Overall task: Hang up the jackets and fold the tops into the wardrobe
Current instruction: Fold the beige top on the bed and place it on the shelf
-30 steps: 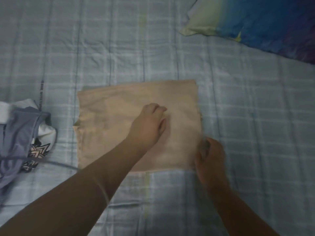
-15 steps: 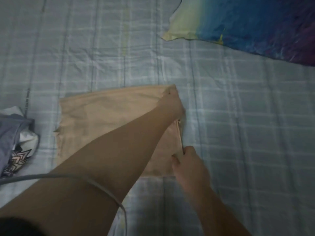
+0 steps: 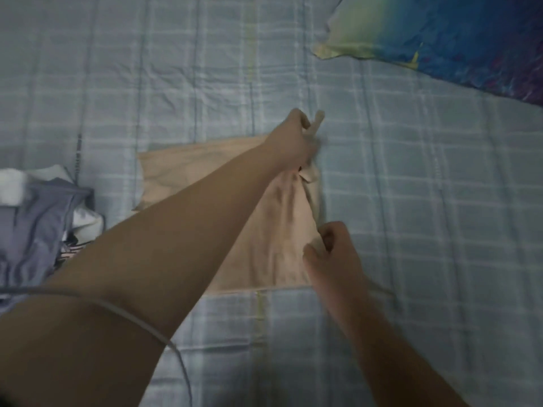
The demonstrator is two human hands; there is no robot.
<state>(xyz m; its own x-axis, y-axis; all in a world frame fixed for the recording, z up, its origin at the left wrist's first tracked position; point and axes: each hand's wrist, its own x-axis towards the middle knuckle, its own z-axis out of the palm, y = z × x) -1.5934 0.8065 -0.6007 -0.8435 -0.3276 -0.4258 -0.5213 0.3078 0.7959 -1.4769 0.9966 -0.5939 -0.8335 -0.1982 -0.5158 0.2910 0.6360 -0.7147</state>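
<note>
left hand (image 3: 295,139), right hand (image 3: 332,254) pinch 3 o'clock edge of flat beige fabric top (image 3: 182,171); i reckon to fold toward 9.

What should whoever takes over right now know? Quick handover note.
Left hand: grips the far right corner of the beige top, lifted off the bed.
Right hand: pinches the top's near right edge.
The rest of the top lies flat on the bed as a rough rectangle. A pile of clothes sits to its left.
Done: the first folds, it seems.
Left: bring the right edge over, finish the fold, put the top away, then do the pile. No wardrobe in view.
</note>
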